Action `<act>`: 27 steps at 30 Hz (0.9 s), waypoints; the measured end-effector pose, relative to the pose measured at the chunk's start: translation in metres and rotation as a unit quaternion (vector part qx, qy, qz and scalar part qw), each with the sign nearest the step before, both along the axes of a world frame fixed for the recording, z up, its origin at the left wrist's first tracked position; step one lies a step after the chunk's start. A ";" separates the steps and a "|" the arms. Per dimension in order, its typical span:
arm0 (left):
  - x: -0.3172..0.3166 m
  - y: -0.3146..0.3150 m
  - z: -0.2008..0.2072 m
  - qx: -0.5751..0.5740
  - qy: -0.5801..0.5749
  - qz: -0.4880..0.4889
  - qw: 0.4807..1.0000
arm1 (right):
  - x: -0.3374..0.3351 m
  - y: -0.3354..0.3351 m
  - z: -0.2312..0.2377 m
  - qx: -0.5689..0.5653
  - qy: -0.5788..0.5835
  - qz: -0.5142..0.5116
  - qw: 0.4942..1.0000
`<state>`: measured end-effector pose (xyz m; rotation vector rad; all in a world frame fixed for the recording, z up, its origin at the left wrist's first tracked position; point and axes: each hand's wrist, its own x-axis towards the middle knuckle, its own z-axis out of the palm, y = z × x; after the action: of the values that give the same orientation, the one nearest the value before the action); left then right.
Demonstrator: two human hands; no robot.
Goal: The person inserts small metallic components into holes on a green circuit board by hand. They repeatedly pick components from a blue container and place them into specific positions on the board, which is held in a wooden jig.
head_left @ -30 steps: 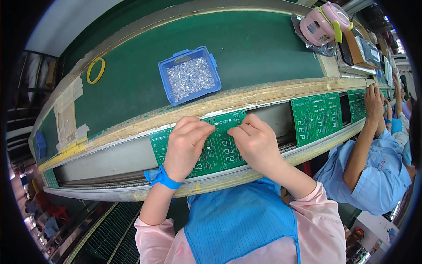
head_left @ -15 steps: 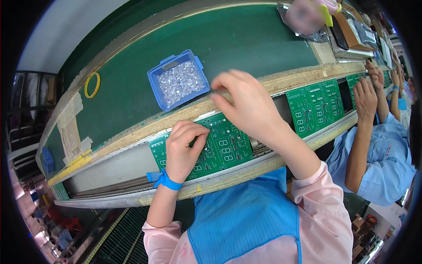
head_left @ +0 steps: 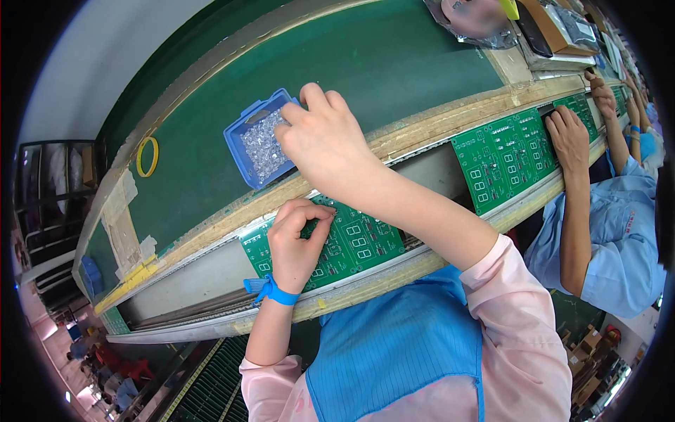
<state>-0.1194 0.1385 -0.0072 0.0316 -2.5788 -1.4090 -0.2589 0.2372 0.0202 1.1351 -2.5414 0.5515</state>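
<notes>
My left hand [head_left: 299, 243] is over a green circuit board [head_left: 362, 235] with white printed digit outlines. Its thumb and forefinger are pinched close to the board's surface; anything between them is too small to make out. A blue wristband [head_left: 274, 289] is round that wrist. My right hand [head_left: 327, 141] reaches over the right side of a blue plastic tray [head_left: 241, 163] filled with small clear parts [head_left: 263, 146]. Its fingers are bent and apart, and no held part shows. The hand hides part of the tray, and my right forearm covers the board's upper right.
The board sits in a rail track with a wooden edge [head_left: 422, 141]. Another green board [head_left: 503, 162] lies to the right, where a co-worker's hand [head_left: 568, 137] touches its far end. A yellow tape ring [head_left: 148, 157] lies on the green bench [head_left: 190, 141]; boxes [head_left: 555, 32] stand at the upper right.
My right hand has moved left, from beside the blue tray to over its right side. My left hand keeps its pinch at the board. The co-worker's hand has come down to the neighbouring board.
</notes>
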 end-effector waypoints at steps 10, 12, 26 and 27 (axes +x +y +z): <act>0.000 0.003 0.003 0.013 0.003 0.010 1.000 | 0.003 -0.010 0.007 0.072 -0.083 -0.015 0.994; -0.001 0.002 0.004 0.013 -0.005 0.009 1.000 | 0.004 -0.011 0.005 0.064 -0.079 -0.024 0.995; 0.000 -0.001 0.002 0.016 -0.006 0.011 1.000 | 0.015 0.014 0.010 -0.118 -0.051 -0.016 0.992; 0.000 -0.001 0.002 0.020 -0.007 0.012 1.000 | 0.017 0.018 0.011 -0.126 -0.057 -0.012 0.990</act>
<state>-0.1189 0.1379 -0.0047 0.0774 -2.5523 -1.4560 -0.2419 0.2547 0.0314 1.0072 -2.4853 0.9253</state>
